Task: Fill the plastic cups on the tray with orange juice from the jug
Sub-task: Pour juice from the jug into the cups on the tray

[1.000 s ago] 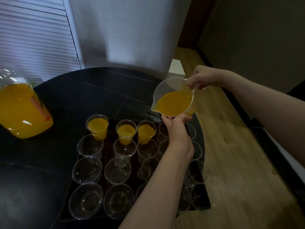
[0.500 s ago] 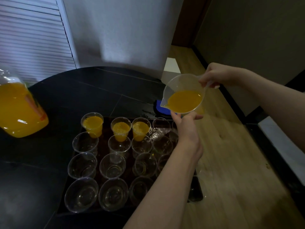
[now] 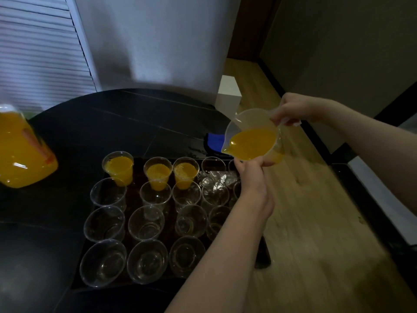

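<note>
Since the earlier frame, tilted further: measuring jug [image 3: 253, 137], spout lowered toward empty cup [image 3: 213, 169] at tray [image 3: 262, 256] centre-right. Gripped at handle by right hand [image 3: 293, 109]; underside cupped by left hand [image 3: 251, 175], presumably steadying the pour. Three cups filled.

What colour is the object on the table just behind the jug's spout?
Bright blue, mostly hidden by the clear jug; the head view shows it.

Clear glossy plastic cups [image 3: 146, 224] and jug [image 3: 252, 134], glossy black table [image 3: 101, 127], matt floor [image 3: 316, 222], probably wood.
</note>
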